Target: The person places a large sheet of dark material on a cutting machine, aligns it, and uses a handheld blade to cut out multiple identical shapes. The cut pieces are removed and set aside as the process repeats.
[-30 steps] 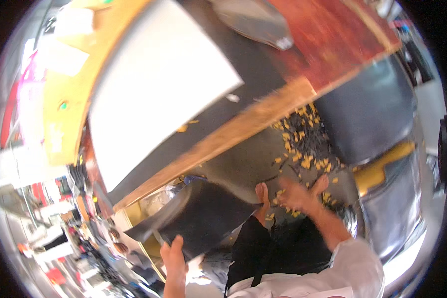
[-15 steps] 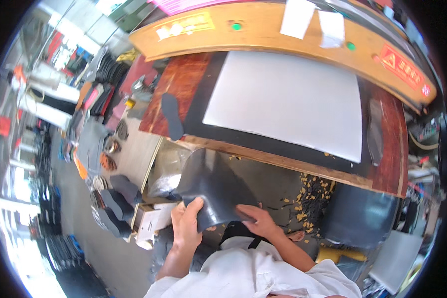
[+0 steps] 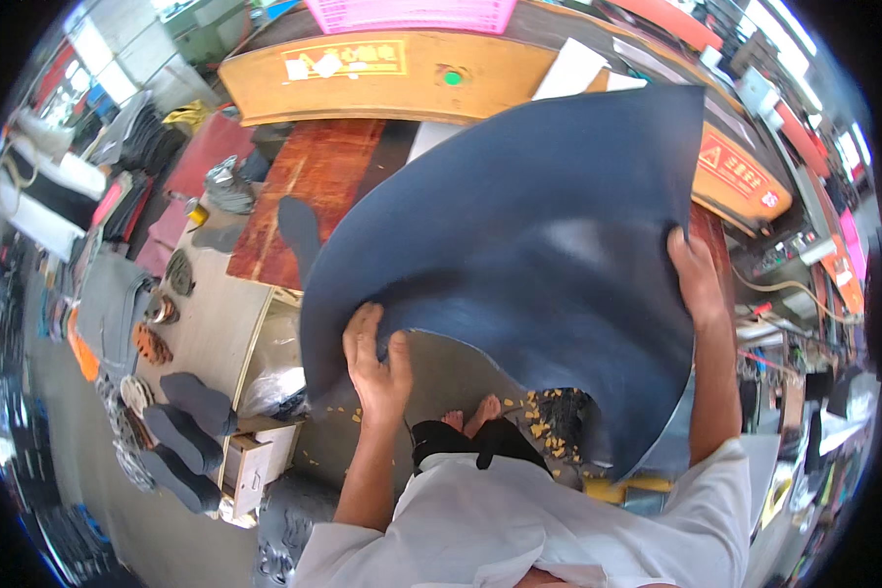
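A large, flexible dark sheet, smooth and bluish black like rubber or foam, billows in the air between my hands. My left hand grips its near edge at the left, where the sheet buckles into a fold. At the right edge my right hand holds it, with the fingers partly hidden behind. The sheet hides most of the reddish wooden work table and nearly all of the white sheet there. Left of the dark sheet, a dark sole-shaped piece lies at the table's edge.
A yellow-orange beam spans the table's far side, with a pink basket behind. On a side bench at left lie several dark soles and a small drawer unit. Yellow scraps litter the floor.
The dark sheet, bent over between my hands close to my body before, is now spread wide and raised over the table. My right hand has moved right and up, my left slightly up.
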`<state>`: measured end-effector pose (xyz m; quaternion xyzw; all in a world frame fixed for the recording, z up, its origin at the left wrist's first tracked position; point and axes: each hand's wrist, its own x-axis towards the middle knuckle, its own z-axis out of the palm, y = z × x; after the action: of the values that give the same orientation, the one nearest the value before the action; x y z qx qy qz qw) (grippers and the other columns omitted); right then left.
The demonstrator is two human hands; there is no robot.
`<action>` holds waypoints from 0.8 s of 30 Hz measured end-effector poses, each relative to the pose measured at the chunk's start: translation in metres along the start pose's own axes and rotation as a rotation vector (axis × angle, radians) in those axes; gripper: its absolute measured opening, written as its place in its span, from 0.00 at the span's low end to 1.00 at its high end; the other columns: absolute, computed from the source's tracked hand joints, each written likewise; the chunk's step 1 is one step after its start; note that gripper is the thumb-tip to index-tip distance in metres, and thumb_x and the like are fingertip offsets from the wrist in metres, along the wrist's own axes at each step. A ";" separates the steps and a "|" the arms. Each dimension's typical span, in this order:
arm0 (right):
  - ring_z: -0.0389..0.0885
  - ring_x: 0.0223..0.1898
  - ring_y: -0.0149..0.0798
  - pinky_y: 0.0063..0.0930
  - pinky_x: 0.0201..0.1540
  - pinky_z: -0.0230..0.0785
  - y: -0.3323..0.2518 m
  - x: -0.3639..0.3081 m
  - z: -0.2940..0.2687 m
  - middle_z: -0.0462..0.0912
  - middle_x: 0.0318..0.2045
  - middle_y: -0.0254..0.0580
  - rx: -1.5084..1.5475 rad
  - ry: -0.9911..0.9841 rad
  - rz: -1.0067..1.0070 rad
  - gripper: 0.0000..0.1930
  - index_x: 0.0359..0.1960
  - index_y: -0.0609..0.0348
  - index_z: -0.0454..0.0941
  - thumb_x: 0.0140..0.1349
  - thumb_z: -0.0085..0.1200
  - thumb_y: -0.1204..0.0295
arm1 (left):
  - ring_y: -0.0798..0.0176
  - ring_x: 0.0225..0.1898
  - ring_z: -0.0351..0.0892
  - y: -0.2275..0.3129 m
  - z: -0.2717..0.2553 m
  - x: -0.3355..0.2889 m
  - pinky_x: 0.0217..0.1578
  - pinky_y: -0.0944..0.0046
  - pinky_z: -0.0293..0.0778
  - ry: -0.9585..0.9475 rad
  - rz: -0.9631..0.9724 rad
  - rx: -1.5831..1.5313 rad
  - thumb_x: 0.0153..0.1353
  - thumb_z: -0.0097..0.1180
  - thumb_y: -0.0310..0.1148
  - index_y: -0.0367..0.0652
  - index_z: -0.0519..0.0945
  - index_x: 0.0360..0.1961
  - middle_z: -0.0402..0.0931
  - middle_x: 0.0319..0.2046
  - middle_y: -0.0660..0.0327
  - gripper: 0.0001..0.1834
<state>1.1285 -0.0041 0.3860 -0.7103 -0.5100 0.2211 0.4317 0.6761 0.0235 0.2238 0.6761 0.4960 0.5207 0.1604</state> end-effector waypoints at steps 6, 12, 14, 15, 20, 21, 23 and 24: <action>0.88 0.41 0.34 0.35 0.45 0.80 0.140 0.061 -0.019 0.90 0.44 0.40 0.244 -0.097 0.358 0.31 0.54 0.67 0.85 0.78 0.55 0.44 | 0.33 0.68 0.74 -0.146 0.075 -0.025 0.69 0.43 0.68 -0.164 -0.596 0.147 0.67 0.70 0.45 0.32 0.51 0.82 0.72 0.67 0.32 0.54; 0.89 0.41 0.37 0.36 0.49 0.80 0.280 0.087 0.007 0.90 0.47 0.44 0.282 -0.073 0.725 0.30 0.56 0.67 0.86 0.77 0.56 0.46 | 0.54 0.59 0.79 -0.141 0.135 -0.094 0.63 0.51 0.75 -0.071 -0.900 -0.426 0.70 0.70 0.39 0.31 0.57 0.75 0.76 0.62 0.47 0.43; 0.90 0.42 0.38 0.36 0.49 0.83 0.306 0.092 0.015 0.90 0.46 0.44 0.381 -0.103 0.671 0.28 0.56 0.67 0.85 0.79 0.54 0.48 | 0.61 0.59 0.78 -0.133 0.142 -0.106 0.63 0.58 0.72 -0.289 -1.032 -0.392 0.75 0.63 0.38 0.30 0.71 0.67 0.80 0.58 0.53 0.28; 0.90 0.43 0.39 0.36 0.48 0.84 0.314 0.090 0.013 0.90 0.46 0.44 0.495 -0.148 0.661 0.27 0.56 0.67 0.85 0.80 0.53 0.50 | 0.64 0.56 0.79 -0.131 0.138 -0.106 0.61 0.60 0.73 -0.271 -0.992 -0.438 0.76 0.63 0.39 0.31 0.77 0.62 0.82 0.54 0.57 0.24; 0.91 0.42 0.42 0.35 0.49 0.85 0.322 0.075 -0.001 0.91 0.46 0.47 0.762 -0.147 0.749 0.26 0.58 0.68 0.83 0.80 0.53 0.53 | 0.72 0.39 0.77 -0.092 0.103 -0.035 0.43 0.65 0.75 -0.317 -1.015 -0.309 0.75 0.63 0.39 0.34 0.87 0.48 0.83 0.38 0.67 0.15; 0.90 0.45 0.44 0.39 0.51 0.84 0.323 0.080 -0.002 0.90 0.49 0.49 0.794 -0.128 0.868 0.26 0.59 0.67 0.83 0.80 0.53 0.53 | 0.73 0.35 0.75 -0.085 0.103 -0.008 0.37 0.66 0.74 -0.311 -0.988 -0.212 0.75 0.63 0.39 0.35 0.87 0.46 0.81 0.34 0.69 0.15; 0.89 0.49 0.45 0.43 0.55 0.82 0.328 0.104 0.002 0.89 0.52 0.50 0.707 -0.085 0.784 0.26 0.59 0.67 0.82 0.80 0.53 0.53 | 0.74 0.29 0.70 -0.092 0.118 0.064 0.28 0.62 0.69 -0.329 -0.803 -0.114 0.72 0.65 0.46 0.34 0.85 0.37 0.78 0.26 0.68 0.21; 0.88 0.51 0.46 0.44 0.56 0.81 0.331 0.123 0.008 0.89 0.53 0.50 0.671 -0.054 0.798 0.26 0.59 0.66 0.82 0.80 0.53 0.52 | 0.72 0.29 0.72 -0.105 0.132 0.108 0.28 0.59 0.71 -0.400 -0.668 0.087 0.71 0.65 0.48 0.32 0.85 0.35 0.79 0.26 0.65 0.24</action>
<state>1.3460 0.0759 0.1193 -0.6660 -0.1119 0.5380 0.5045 0.7335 0.2019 0.1517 0.5719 0.6691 0.2763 0.3858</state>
